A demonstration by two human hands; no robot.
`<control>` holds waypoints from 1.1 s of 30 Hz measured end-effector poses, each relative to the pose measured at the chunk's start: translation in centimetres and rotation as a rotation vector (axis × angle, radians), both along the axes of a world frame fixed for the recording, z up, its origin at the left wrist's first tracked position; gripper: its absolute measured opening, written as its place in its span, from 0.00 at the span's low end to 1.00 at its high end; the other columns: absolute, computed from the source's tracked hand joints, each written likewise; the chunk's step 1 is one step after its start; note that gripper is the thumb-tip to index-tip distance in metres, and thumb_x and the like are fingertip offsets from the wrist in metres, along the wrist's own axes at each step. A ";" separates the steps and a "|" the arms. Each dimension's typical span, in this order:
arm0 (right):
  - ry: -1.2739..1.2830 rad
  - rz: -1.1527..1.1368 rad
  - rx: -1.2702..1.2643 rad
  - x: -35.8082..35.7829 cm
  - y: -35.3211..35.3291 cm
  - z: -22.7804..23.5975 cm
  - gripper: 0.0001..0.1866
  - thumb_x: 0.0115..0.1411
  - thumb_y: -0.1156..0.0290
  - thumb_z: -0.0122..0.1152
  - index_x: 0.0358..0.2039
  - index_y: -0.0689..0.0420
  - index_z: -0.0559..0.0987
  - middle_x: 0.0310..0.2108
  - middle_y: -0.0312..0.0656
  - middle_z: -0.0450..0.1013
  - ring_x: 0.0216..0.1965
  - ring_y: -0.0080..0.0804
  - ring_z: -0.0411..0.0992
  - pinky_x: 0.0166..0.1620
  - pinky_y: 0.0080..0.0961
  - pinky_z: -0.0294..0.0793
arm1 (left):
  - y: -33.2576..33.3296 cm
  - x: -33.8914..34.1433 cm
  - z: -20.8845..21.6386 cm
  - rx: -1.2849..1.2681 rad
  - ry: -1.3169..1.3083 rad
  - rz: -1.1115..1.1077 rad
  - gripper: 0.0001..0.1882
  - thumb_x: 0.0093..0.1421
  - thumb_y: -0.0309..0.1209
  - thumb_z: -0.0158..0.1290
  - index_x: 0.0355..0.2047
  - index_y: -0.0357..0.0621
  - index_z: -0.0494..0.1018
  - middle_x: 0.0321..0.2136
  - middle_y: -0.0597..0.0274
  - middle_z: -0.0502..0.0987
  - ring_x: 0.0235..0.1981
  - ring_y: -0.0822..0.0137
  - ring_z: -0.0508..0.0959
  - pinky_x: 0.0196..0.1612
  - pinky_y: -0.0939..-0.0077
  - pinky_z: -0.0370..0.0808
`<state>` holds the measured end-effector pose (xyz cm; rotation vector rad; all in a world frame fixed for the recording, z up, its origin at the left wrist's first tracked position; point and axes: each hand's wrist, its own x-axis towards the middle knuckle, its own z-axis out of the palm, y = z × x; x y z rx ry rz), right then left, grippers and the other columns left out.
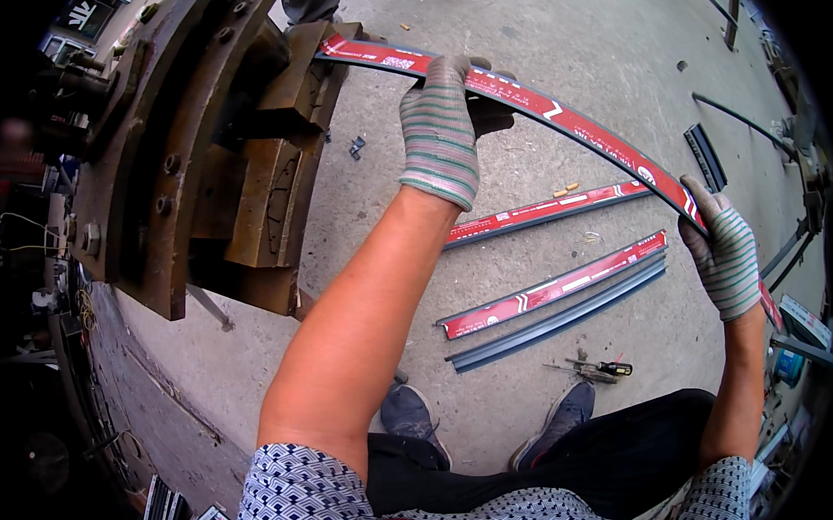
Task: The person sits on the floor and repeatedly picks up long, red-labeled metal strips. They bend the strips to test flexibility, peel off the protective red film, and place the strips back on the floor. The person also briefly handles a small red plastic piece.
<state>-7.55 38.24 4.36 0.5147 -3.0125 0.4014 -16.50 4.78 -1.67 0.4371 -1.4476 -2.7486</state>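
Observation:
A long strip (pixel 569 123) with a red printed film and dark edges slants across the upper part of the view. My left hand (pixel 443 133), in a striped knit glove, grips it from above near its far end, fingers wrapped round it. That end reaches the metal blocks of a rusty brown press (pixel 265 201) at the left; whether it sits between them I cannot tell. My right hand (pixel 723 247), gloved alike, is closed round the strip farther right and nearer to me. Past this hand a red piece shows beside my wrist.
On the concrete floor lie two red-faced strips (pixel 557 286) (pixel 545 215), a bare grey strip (pixel 558 317) and screwdrivers (pixel 607 369) near my shoes. A short dark profile piece (pixel 705 157) lies at the right. Another person's leg (pixel 312 2) stands behind the press.

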 end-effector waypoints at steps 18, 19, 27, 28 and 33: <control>-0.109 -0.040 -0.071 -0.7 -0.7 2.6 0.21 0.66 0.68 0.65 0.58 0.59 0.80 0.34 0.44 0.76 0.35 0.33 0.74 0.45 0.29 0.75 | 0.0 0.0 0.5 -0.064 -0.042 0.038 0.22 0.67 0.47 0.49 0.41 0.37 0.75 0.33 0.48 0.82 0.30 0.54 0.84 0.34 0.58 0.85; -0.135 -0.054 -0.103 -0.7 -0.8 2.7 0.21 0.66 0.68 0.65 0.58 0.59 0.80 0.34 0.44 0.76 0.35 0.32 0.73 0.45 0.29 0.75 | 0.0 0.0 0.5 -0.066 -0.045 0.038 0.22 0.67 0.47 0.49 0.41 0.37 0.75 0.33 0.48 0.83 0.29 0.54 0.84 0.34 0.58 0.84; -0.202 -0.119 -0.183 -0.8 -0.9 3.6 0.20 0.66 0.67 0.66 0.56 0.61 0.81 0.32 0.41 0.76 0.35 0.29 0.73 0.44 0.28 0.75 | 0.0 -0.1 0.7 -0.094 -0.058 0.057 0.25 0.67 0.49 0.47 0.38 0.37 0.77 0.33 0.48 0.83 0.28 0.55 0.84 0.33 0.61 0.84; -0.195 -0.116 -0.192 -0.8 -0.8 3.6 0.20 0.66 0.67 0.67 0.56 0.61 0.82 0.32 0.41 0.76 0.35 0.29 0.73 0.44 0.28 0.75 | 0.1 -0.1 0.7 -0.097 -0.055 0.051 0.25 0.67 0.50 0.47 0.38 0.37 0.78 0.33 0.48 0.84 0.28 0.55 0.84 0.33 0.61 0.84; -0.175 -0.140 -0.156 -0.4 -1.4 4.7 0.20 0.66 0.66 0.67 0.55 0.63 0.82 0.32 0.42 0.77 0.34 0.30 0.74 0.42 0.28 0.76 | 0.0 -0.2 0.7 -0.095 -0.052 0.022 0.27 0.67 0.52 0.45 0.38 0.38 0.78 0.33 0.49 0.84 0.28 0.57 0.84 0.30 0.64 0.83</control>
